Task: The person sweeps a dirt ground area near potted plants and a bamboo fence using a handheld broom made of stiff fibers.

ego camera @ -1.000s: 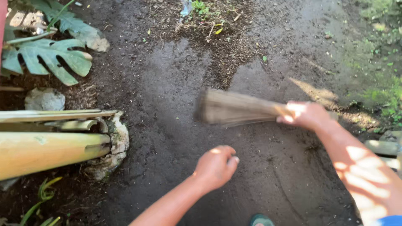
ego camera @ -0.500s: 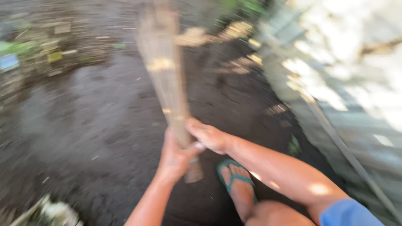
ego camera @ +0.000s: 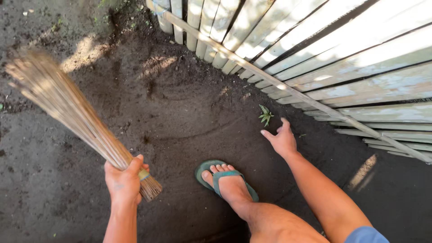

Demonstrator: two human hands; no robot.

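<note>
The left hand (ego camera: 122, 181) is closed round the bound end of a stick broom (ego camera: 67, 110), whose bristles fan up and away from it; the right hand (ego camera: 282, 140) hangs open, fingers spread, just short of a small green weed (ego camera: 266, 114) near the pale wooden fence (ego camera: 342, 58); between the hands, a foot in a green sandal (ego camera: 227, 179) stands on dark soil (ego camera: 180, 103).

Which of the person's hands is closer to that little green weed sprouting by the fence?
The right hand. It hovers open just below the small green weed, fingers stretched toward it. The left hand is far off to the side, gripping the stick broom near its bound end.
</note>
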